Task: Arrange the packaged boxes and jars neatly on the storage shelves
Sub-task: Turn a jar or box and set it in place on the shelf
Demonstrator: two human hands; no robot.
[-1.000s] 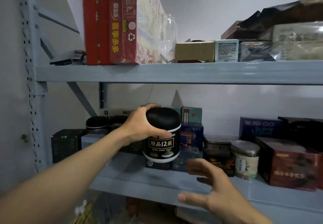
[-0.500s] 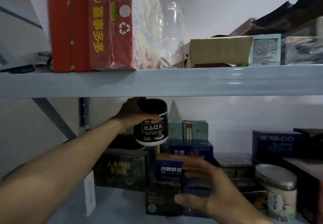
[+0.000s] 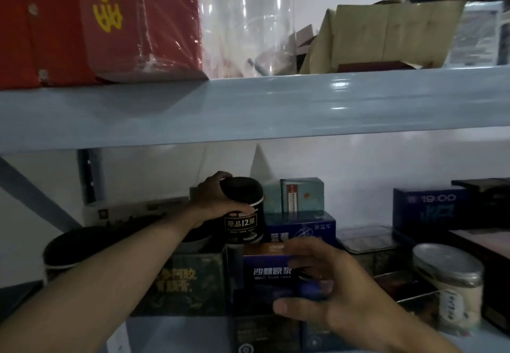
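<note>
The black jar (image 3: 242, 224) is held upright by the left hand (image 3: 216, 203), which is curled round its lid, just above and left of the blue box (image 3: 266, 272). That box is gripped at its right end by the right hand (image 3: 340, 286); a place beside it is probably wanted.

The shelf beam (image 3: 276, 104) looks like smooth, glossy painted metal, the red box (image 3: 143, 21) at its left end wears shiny clear film, and the cardboard box (image 3: 386, 21) is matt.

Black jar (image 3: 242, 214), gold lettering; blue box (image 3: 269, 275).
</note>
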